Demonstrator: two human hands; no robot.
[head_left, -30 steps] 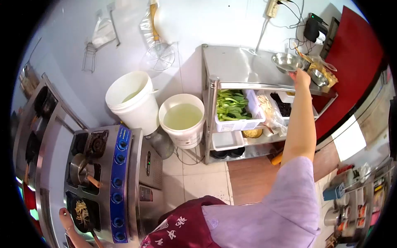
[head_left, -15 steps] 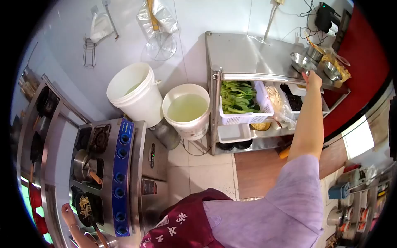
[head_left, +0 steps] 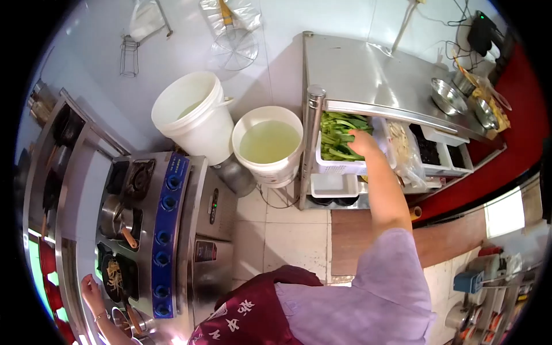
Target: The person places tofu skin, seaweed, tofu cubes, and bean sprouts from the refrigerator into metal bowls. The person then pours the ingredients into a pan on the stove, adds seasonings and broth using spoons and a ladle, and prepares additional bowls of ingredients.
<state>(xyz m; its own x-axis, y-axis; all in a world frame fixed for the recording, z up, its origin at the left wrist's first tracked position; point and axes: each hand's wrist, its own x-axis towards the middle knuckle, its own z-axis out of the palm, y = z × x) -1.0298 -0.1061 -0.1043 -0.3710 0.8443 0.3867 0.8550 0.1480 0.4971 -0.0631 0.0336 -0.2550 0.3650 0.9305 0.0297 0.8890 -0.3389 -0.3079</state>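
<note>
My right hand [head_left: 361,143] is at the green leafy vegetables [head_left: 339,135] in a white perforated basket [head_left: 345,167] on the steel shelf unit. Its fingers are closed over some of the stalks. At the lower left, my left hand [head_left: 90,287] is beside the stove's edge, near a dark pan [head_left: 127,282] holding pale strips of food. What its fingers are doing is too small to tell. The steel bowl [head_left: 448,96] sits on the unit's top, apart from my right hand.
Two white buckets [head_left: 195,115] with liquid stand between the stove [head_left: 146,201] and the shelf unit [head_left: 368,66]. A saucepan [head_left: 117,217] is on a burner. Lower on the unit are a white tray [head_left: 334,186] and bagged pale food [head_left: 399,141].
My right hand has left the steel bowl and moved left and down to the leafy vegetables. The bowl now rests alone on the steel top. The camera view has shifted.
</note>
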